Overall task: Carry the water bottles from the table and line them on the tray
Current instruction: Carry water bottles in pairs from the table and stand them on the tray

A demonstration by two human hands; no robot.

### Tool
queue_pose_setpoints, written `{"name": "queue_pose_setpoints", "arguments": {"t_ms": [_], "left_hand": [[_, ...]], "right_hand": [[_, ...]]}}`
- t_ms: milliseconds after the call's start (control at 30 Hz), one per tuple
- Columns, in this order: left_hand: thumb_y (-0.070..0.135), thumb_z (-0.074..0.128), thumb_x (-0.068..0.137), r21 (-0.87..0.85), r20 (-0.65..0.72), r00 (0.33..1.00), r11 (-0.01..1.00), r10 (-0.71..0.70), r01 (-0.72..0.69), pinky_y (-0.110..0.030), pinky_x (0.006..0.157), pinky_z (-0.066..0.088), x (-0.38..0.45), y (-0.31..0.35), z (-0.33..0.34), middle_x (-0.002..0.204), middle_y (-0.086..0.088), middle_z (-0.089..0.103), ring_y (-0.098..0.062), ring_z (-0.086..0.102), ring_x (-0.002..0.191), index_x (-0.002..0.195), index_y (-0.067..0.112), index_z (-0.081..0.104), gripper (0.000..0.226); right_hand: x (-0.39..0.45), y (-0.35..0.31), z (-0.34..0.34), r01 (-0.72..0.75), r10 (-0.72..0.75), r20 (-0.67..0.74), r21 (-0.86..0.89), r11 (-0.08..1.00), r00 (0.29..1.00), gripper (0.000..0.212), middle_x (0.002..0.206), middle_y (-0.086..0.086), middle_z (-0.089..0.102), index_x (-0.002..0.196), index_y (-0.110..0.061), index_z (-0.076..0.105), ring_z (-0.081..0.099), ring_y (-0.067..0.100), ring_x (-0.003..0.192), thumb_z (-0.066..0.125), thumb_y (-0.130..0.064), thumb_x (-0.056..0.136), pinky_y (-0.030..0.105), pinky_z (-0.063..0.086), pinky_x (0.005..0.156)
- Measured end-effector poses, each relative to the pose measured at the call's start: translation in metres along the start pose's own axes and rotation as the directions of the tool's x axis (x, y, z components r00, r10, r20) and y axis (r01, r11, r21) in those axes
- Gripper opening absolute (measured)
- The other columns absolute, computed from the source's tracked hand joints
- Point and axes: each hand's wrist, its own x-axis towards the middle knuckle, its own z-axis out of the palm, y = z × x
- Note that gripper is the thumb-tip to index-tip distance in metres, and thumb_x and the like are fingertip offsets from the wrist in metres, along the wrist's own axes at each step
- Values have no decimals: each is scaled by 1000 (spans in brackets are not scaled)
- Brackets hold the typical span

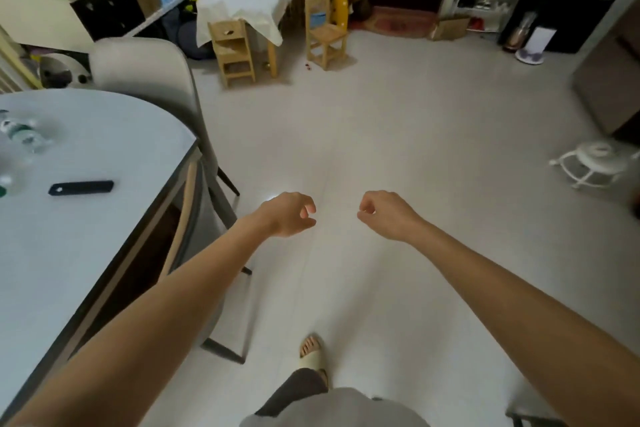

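From the head camera, you stand on open floor [398, 121] with both arms stretched forward, and neither hand carries anything: your left hand [289, 215] hangs loosely curled, fingers bent inward around empty air, and your right hand [384, 215] mirrors it just beside, half-closed on nothing. That relaxed curl reads as hands between grips rather than at work, which suits a walk with no load. The water bottles [22, 133] lie at the far left edge of the picture on the grey table [104, 218], blurred and partly cut off, so you cannot count them; one with a green label appears to lie on its side, likely why it sits so low on the top. A dark flat remote [81, 188] rests nearer the table's edge, apart from the bottles and nothing to do with the job. A pale chair [145, 69] is tucked against the table's far side. No tray shows anywhere here. Your sandalled foot [311, 354] is set ahead of you, and the table is off to your left, so you will probably need to turn toward it to reach the bottles.
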Motion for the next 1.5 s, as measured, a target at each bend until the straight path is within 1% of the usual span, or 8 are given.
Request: {"name": "queue_pose_setpoints", "arguments": {"t_ms": [400, 633, 967, 1200, 1333, 1400, 1467, 1500], "left_hand": [[29, 57, 95, -143, -66, 979, 973, -194, 183, -42, 99, 48, 212, -134, -159, 122, -3, 65, -22, 59, 114, 126, 15, 58, 35], [27, 57, 95, -378, -118, 852, 817, -510, 436, -35, 97, 49, 284, -238, -237, 122, -7, 66, -21, 63, 108, 123, 12, 60, 32], [29, 57, 94, -606, -130, 488, 459, -863, 650, -36, 99, 47, 242, -401, -285, 122, -4, 64, -22, 60, 109, 124, 15, 61, 33], [26, 57, 94, -730, -40, 250, 199, -967, 654, -32, 95, 43, 184, -491, -287, 123, -6, 61, -23, 57, 111, 125, 13, 58, 34], [27, 57, 94, -795, 30, 61, 13, -998, 606, -35, 98, 44, 151, -519, -281, 128, -7, 59, -25, 56, 114, 129, 13, 56, 37], [26, 59, 93, -826, 89, -39, -95, -995, 555, -35, 99, 44, 135, -534, -273, 130, -9, 58, -27, 56, 115, 130, 13, 54, 40], [25, 60, 93, -839, 146, -138, -196, -980, 507, -34, 98, 42, 121, -549, -264, 132, -12, 57, -28, 55, 117, 133, 11, 51, 44], [25, 60, 93, -841, 177, -188, -247, -966, 482, -34, 99, 41, 115, -557, -261, 133, -13, 56, -29, 54, 118, 135, 11, 49, 46]], "right_hand": [[341, -86, -68, 209, -206, 117, -9, 978, 971, 24, 112, 7, 64, 109, -11, 62, 60, 25, 100, 54, -27, 93, 38, 50, 89], [539, -185, -82, 473, -437, 303, -55, 879, 847, 19, 112, 8, 66, 104, -11, 63, 61, 26, 100, 54, -22, 91, 37, 50, 88], [672, -410, -25, 847, -717, 517, -31, 531, 469, 17, 100, 9, 67, 102, -10, 62, 62, 27, 93, 55, -23, 93, 35, 51, 81], [703, -539, 42, 920, -704, 635, -27, 391, 318, 19, 102, 8, 65, 102, -10, 60, 60, 26, 90, 54, -25, 92, 38, 51, 81], [709, -618, 100, 912, -702, 658, 58, 407, 272, 23, 101, 14, 67, 99, -4, 62, 61, 30, 93, 56, -23, 89, 39, 50, 82], [706, -653, 135, 861, -669, 684, 119, 495, 290, 23, 87, 20, 65, 84, 1, 58, 60, 34, 82, 58, -21, 87, 41, 50, 78], [701, -684, 172, 789, -616, 730, 178, 588, 295, 25, 75, 17, 55, 69, -7, 47, 54, 29, 70, 57, -22, 86, 42, 50, 67], [698, -699, 190, 747, -587, 753, 200, 635, 297, 24, 75, 15, 52, 71, -10, 45, 53, 28, 68, 58, -23, 85, 39, 48, 61]]}}
